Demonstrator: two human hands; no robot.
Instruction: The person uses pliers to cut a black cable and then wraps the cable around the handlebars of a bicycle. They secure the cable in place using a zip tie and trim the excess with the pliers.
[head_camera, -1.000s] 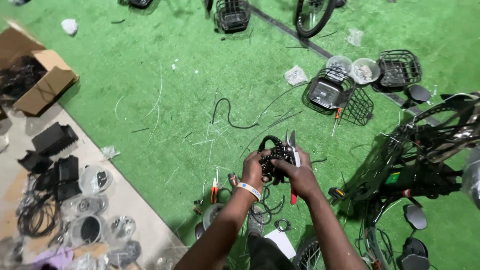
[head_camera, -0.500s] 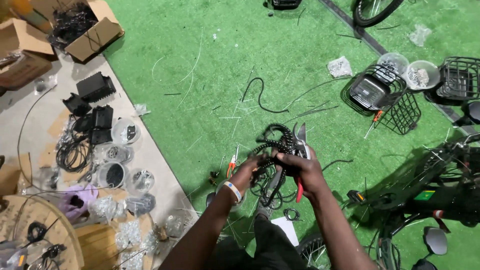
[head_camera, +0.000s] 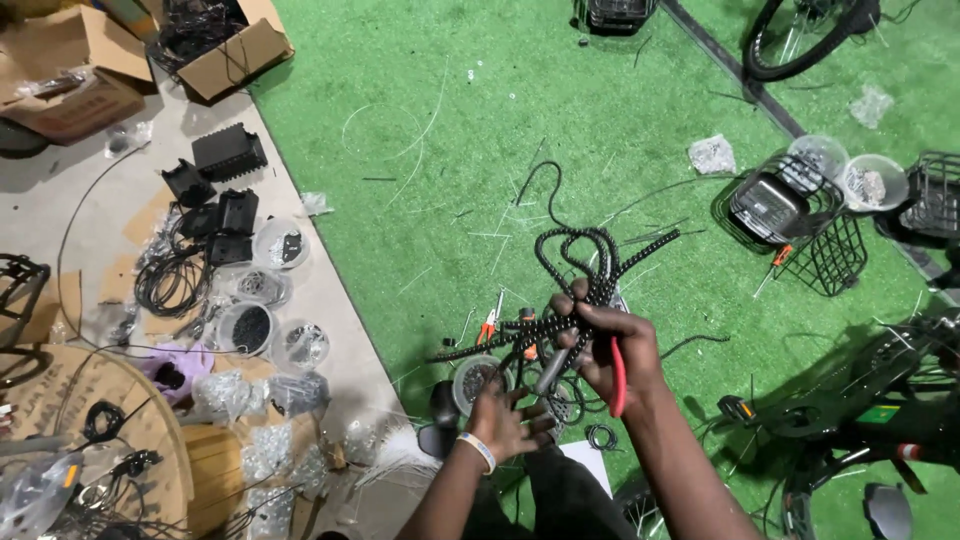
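Right hand (head_camera: 610, 350) is clenching its fingers around a black spiral-wrapped cable bundle (head_camera: 580, 270) and red-handled pliers (head_camera: 617, 375), above the green turf (head_camera: 420, 200). Left hand (head_camera: 505, 420) is hovering below, fingers spread, gripping nothing.

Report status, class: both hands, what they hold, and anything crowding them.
Right hand shut on black spiral cable bundle and red-handled tool. Left hand open beneath, fingers spread. Small parts tub and loose wires close underneath.
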